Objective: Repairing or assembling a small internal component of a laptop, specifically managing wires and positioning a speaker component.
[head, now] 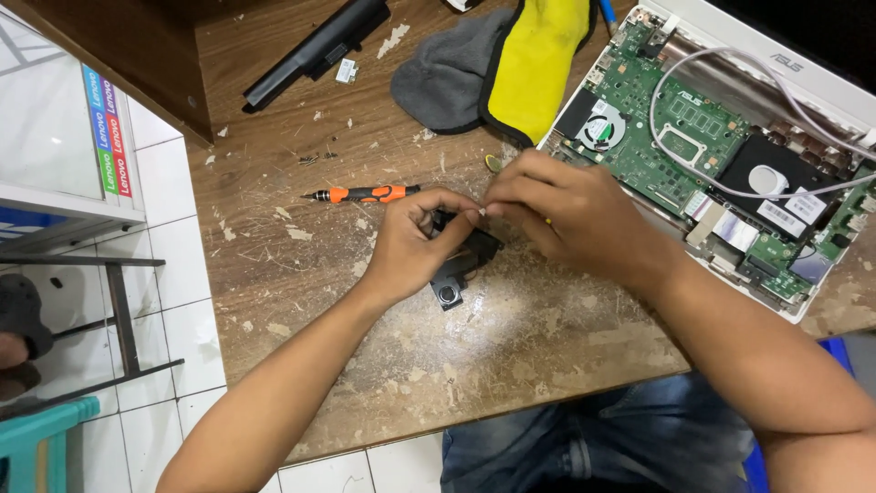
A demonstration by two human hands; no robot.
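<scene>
My left hand (415, 242) grips a small black plastic part (459, 265) just above the worn wooden table (301, 265). My right hand (566, 210) meets it from the right, its fingertips pinched on the top of the same part. Most of the part is hidden by my fingers; a round end sticks out below. An orange and black screwdriver (360, 194) lies just left of my left hand. An opened white laptop (730, 137) with a green circuit board, a fan and a white cable sits to the right.
A grey and yellow cloth (497, 64) lies at the back centre. A long black battery pack (315, 50) rests at the back left. Small screws (315, 159) lie near the screwdriver. White floor tiles, a metal rack and a teal stool are on the left.
</scene>
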